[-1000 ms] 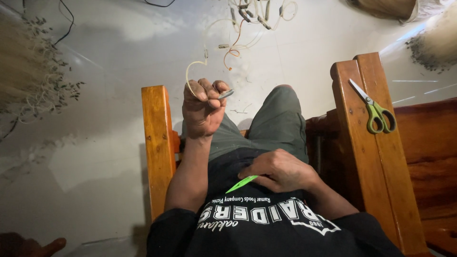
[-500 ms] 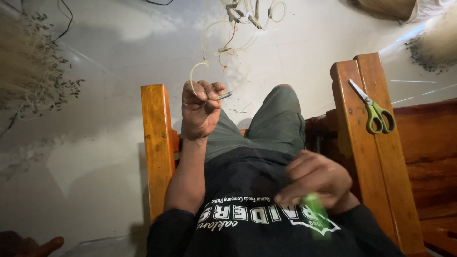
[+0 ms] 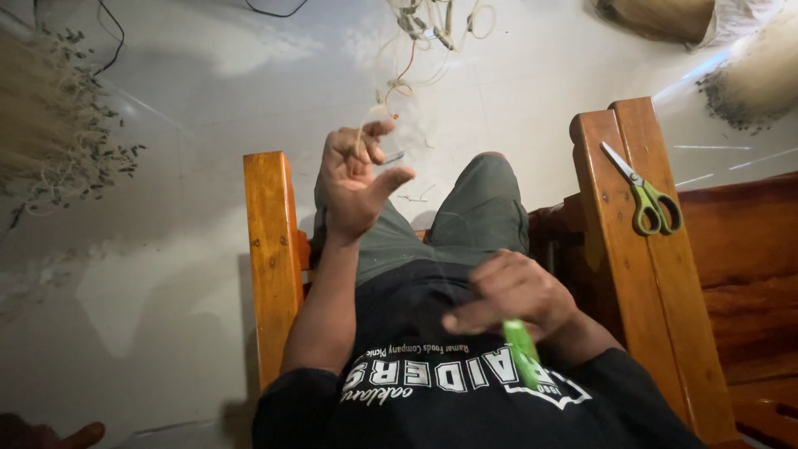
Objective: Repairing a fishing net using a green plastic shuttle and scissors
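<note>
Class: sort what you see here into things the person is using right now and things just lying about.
In use: left hand pinching a thin pale strand; right hand holding a green tool.

Lying about: scissors on the chair arm; tangled cords on the floor.

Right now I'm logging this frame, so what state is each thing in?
left hand: raised, fingers pinching a thin strand
right hand: closed on a green tool
scissors: shut, lying flat on the wooden armrest

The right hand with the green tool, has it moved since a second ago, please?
Yes. The right hand has drawn back toward the chest, away from the knee, nearer the right armrest.
</note>
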